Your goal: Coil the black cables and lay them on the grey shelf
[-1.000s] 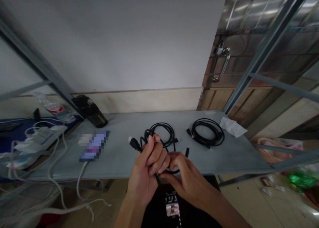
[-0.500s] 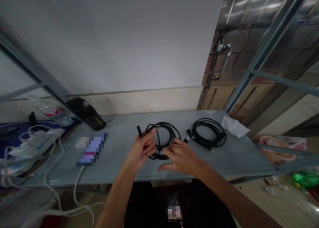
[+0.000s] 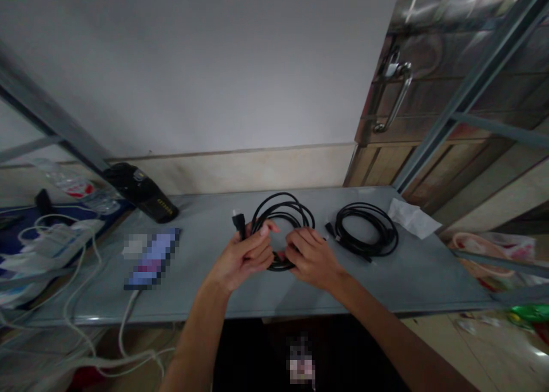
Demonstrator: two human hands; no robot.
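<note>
no legible text, yellow marks on black device (image 3: 141, 192) prob. lettering, unreadable

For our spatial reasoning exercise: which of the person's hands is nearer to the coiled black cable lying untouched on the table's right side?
Right. The right hand lies just left of the untouched coiled cable; the left hand is farther left.

Under the left hand (image 3: 244, 255), a matt black rubbery cable (image 3: 283, 218); beneath it a smooth, dull grey desk (image 3: 206, 266); crumpled white paper (image 3: 412, 218) far right.
</note>
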